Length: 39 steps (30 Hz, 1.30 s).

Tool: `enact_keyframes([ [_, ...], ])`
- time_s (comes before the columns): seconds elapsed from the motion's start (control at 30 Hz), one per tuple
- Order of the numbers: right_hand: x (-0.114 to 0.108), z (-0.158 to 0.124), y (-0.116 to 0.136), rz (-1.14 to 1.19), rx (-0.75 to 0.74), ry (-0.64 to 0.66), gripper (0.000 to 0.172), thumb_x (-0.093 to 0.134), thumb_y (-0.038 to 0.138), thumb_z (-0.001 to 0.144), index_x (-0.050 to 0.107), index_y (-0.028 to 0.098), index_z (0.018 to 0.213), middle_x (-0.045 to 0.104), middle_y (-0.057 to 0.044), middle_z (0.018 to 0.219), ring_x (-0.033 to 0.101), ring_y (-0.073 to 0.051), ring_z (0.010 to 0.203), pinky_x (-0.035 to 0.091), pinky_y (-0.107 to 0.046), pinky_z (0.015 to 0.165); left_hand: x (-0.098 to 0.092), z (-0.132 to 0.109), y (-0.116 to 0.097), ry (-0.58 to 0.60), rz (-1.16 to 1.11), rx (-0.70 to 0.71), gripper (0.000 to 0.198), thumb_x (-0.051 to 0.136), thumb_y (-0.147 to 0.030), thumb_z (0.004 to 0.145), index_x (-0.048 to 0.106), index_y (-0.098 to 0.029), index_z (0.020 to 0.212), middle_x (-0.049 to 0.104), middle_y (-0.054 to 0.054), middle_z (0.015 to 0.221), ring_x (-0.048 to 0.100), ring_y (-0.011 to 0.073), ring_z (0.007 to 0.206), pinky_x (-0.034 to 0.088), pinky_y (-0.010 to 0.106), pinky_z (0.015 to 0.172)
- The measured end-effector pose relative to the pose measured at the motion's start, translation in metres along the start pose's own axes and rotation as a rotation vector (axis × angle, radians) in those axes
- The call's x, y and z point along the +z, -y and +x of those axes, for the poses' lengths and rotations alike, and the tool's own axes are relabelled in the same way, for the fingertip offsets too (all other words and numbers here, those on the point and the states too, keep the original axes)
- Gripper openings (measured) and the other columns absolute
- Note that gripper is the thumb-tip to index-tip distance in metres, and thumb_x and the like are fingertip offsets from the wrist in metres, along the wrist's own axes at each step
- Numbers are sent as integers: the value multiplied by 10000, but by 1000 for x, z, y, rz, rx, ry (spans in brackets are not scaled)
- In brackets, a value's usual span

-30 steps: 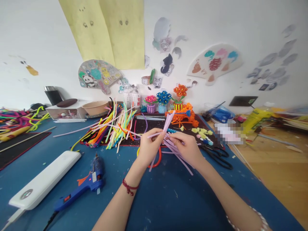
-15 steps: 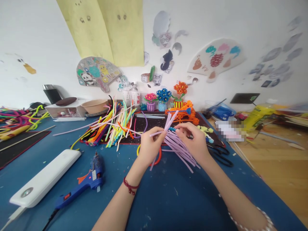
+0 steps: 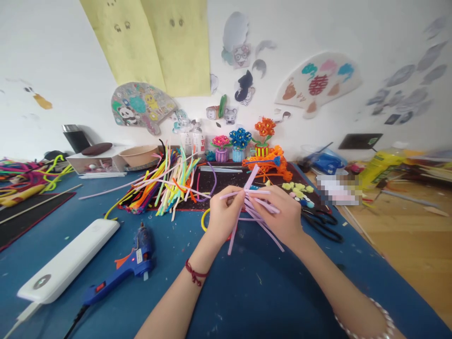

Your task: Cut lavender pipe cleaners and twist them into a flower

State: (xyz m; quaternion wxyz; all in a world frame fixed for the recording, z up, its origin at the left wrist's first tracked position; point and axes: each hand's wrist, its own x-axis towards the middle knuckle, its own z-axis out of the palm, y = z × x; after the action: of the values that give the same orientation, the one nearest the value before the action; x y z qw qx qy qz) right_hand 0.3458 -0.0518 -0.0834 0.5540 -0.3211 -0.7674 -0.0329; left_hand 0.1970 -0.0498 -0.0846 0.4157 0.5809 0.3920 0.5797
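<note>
Several light purple fuzzy stems (image 3: pixel 259 220) cross one another between my hands, above the blue table. My left hand (image 3: pixel 228 210) pinches them where they cross, thumb and forefinger pressed together. One short end points left over those fingers, and others stick up and hang down. On the right side, my right hand (image 3: pixel 282 209) has its fingers closed round some of the same stems, with ends showing along its thumb. Parts of a yellow ring (image 3: pixel 205 220) and a red one show behind my left hand.
A blue glue gun (image 3: pixel 136 261) and a white power bank (image 3: pixel 68 261) lie at the left. Colourful stems (image 3: pixel 176 183) are heaped behind them. Black scissors (image 3: pixel 323 226) lie right of my right hand. Potted craft flowers (image 3: pixel 240 146) stand by the wall.
My right hand has closed round purple stems it was only beside before. The bundle is spread differently, with some stems now turned sideways into that hand. My left hand keeps its pinch.
</note>
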Motion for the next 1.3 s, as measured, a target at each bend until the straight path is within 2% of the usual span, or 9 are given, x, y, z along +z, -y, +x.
enact_keyframes([
  [0.13, 2, -5, -1, -152, -251, -30, 203, 599, 94, 834, 684, 222, 966, 721, -69, 839, 636, -203, 757, 505, -337, 674, 4, -1, -1, 1, -139, -59, 205, 663, -332, 776, 655, -128, 789, 619, 9, 640, 558, 101, 573, 436, 204, 546],
  [0.3, 2, -7, -1, -242, -347, -1, 203, 613, 71, 816, 654, 188, 977, 714, -85, 864, 615, -220, 787, 496, -371, 718, 6, -3, -6, 7, -277, -106, 179, 671, -309, 773, 649, -132, 784, 631, 8, 654, 561, 94, 570, 453, 206, 560],
  [0.4, 1, -4, 3, -210, -282, 37, 205, 581, 49, 817, 639, 187, 958, 703, -84, 901, 606, -227, 823, 487, -382, 744, 4, -2, -6, 6, -269, -73, 181, 673, -304, 775, 661, -132, 830, 664, 27, 730, 591, 107, 628, 478, 219, 607],
  [0.53, 1, 0, 10, -35, -44, -8, 163, 529, 85, 860, 629, 188, 938, 685, -76, 885, 604, -206, 819, 484, -356, 758, 2, -1, -3, 36, -166, 12, 193, 668, -286, 785, 668, -145, 917, 684, 42, 856, 625, 134, 758, 496, 236, 699],
  [0.67, 1, 2, 14, 56, 214, -7, 83, 554, 179, 880, 635, 188, 865, 658, -37, 765, 585, -172, 692, 466, -298, 650, 4, -2, 3, 55, -48, 72, 203, 634, -280, 817, 652, -152, 974, 678, 57, 900, 632, 157, 808, 500, 251, 726],
  [0.77, 2, 1, 12, 116, 323, 24, 48, 598, 197, 852, 643, 198, 869, 667, -14, 763, 582, -156, 649, 466, -279, 632, 3, -3, 5, 93, -25, 71, 231, 613, -281, 833, 639, -154, 1025, 682, 75, 931, 639, 166, 808, 507, 264, 733],
  [0.93, 2, 0, 9, 181, 353, 19, 52, 608, 192, 835, 645, 202, 870, 682, -12, 783, 625, -156, 675, 495, -273, 658, 3, -5, 2, 145, -47, 61, 255, 596, -307, 845, 657, -163, 1047, 678, 93, 1044, 637, 173, 846, 509, 266, 736],
  [1.07, 0, 1, 12, 154, 348, -1, 56, 618, 163, 810, 622, 204, 848, 695, -12, 792, 658, -163, 705, 510, -268, 671, 5, -7, -2, 130, -54, 53, 274, 605, -334, 838, 669, -159, 1039, 691, 85, 1013, 634, 178, 858, 509, 269, 736],
  [1.3, -1, 1, 17, -39, 188, -96, 92, 555, 143, 832, 550, 229, 799, 659, -12, 739, 650, -173, 696, 521, -280, 643, 6, -7, -2, 96, 68, 54, 238, 625, -347, 822, 703, -161, 949, 714, 70, 894, 635, 167, 777, 494, 252, 678],
])
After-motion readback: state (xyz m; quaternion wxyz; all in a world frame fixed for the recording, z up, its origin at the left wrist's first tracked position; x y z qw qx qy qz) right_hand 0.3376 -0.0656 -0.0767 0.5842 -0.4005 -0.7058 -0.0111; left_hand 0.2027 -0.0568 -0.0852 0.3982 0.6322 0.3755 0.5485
